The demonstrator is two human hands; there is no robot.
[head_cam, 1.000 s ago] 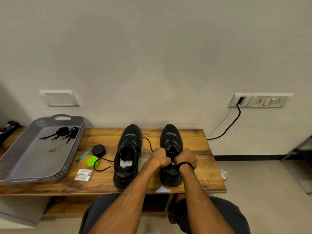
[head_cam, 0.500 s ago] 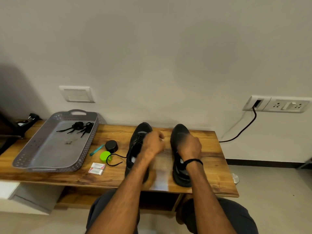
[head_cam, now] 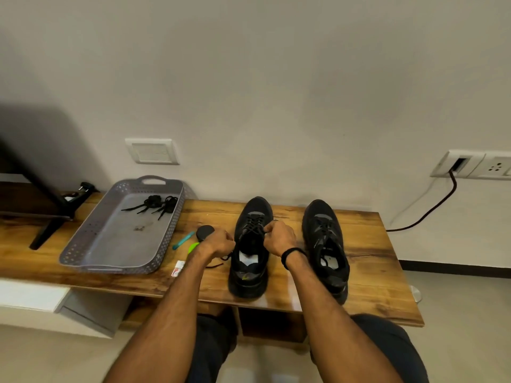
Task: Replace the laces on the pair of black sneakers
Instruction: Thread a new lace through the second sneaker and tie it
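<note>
On the surface (head_cam: pixel 359 244), beside the right sneaker (head_cam: pixel 320 219), the left sneaker (head_cam: pixel 255 208) stands between the left hand (head_cam: pixel 218 243) and right hand (head_cam: pixel 279 237), whose curled fingers (head_cam: pixel 272 225) each seem to pinch its lace (head_cam: pixel 253 226), so pull both ends evenly, snugging crossings without tipping it.

Head-worn view, down onto sneakers (head_cam: pixel 249 272)
</note>
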